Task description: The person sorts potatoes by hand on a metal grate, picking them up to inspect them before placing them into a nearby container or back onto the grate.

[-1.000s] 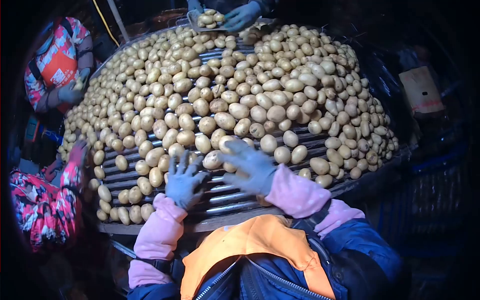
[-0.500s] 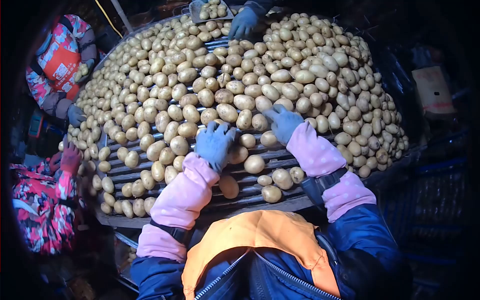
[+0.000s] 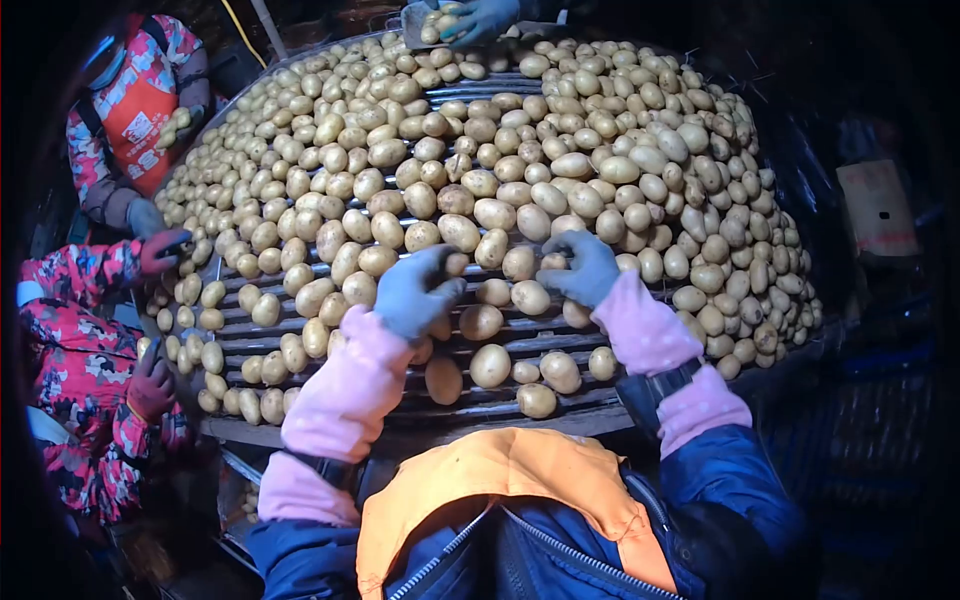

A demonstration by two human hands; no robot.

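Note:
Many potatoes (image 3: pixel 490 365) lie on a slatted metal table (image 3: pixel 330 268). My left hand (image 3: pixel 415 290), in a grey-blue glove, is over the near middle of the slats, its thumb and fingers curled around a small potato (image 3: pixel 456 265). To its right my right hand (image 3: pixel 583 268), gloved alike, has its fingers bent with thumb and fingertips at another potato (image 3: pixel 553 262). Loose potatoes lie between the two hands and on the slats just below them.
Two people (image 3: pixel 135 120) in patterned sleeves stand along the left side. At the far edge a co-worker's gloved hand (image 3: pixel 480 20) is over a scoop (image 3: pixel 412 25) with potatoes. A cardboard box (image 3: pixel 878 205) lies at the right.
My left hand has moved slightly left and curled its fingers; my right hand has bent its fingers inward. The far hand has moved up to the scoop. The person at lower left shows both hands.

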